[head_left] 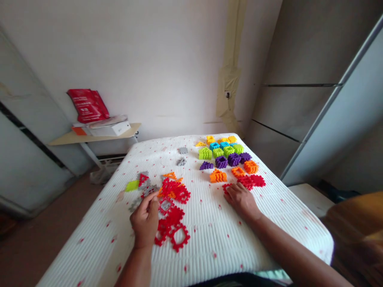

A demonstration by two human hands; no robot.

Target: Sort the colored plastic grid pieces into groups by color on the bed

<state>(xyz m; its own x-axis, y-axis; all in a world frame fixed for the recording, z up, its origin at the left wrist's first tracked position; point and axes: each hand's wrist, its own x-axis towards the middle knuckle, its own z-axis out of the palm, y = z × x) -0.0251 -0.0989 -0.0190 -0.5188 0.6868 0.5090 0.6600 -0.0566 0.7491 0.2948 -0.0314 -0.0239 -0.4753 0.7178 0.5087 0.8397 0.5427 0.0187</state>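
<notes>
My left hand [145, 219] rests on the white cloth, fingers curled and pinching a grey toothed tile [150, 191] at the edge of a loose heap of red tiles [172, 207]. My right hand [241, 199] lies palm down further right, its fingertips on a red tile [226, 187] beside two stacks of red tiles [251, 181]. Whether it grips that tile I cannot make out. Behind them stand sorted stacks of orange [218, 175], purple [222, 161], green [205, 153], blue and yellow tiles.
The white dotted table [209, 239] fills the middle. Grey tiles [182, 150] lie at the back centre, a lime tile [132, 185] at the left. A low shelf [89, 137] with a red bag and boxes stands at the left wall; a cabinet is on the right.
</notes>
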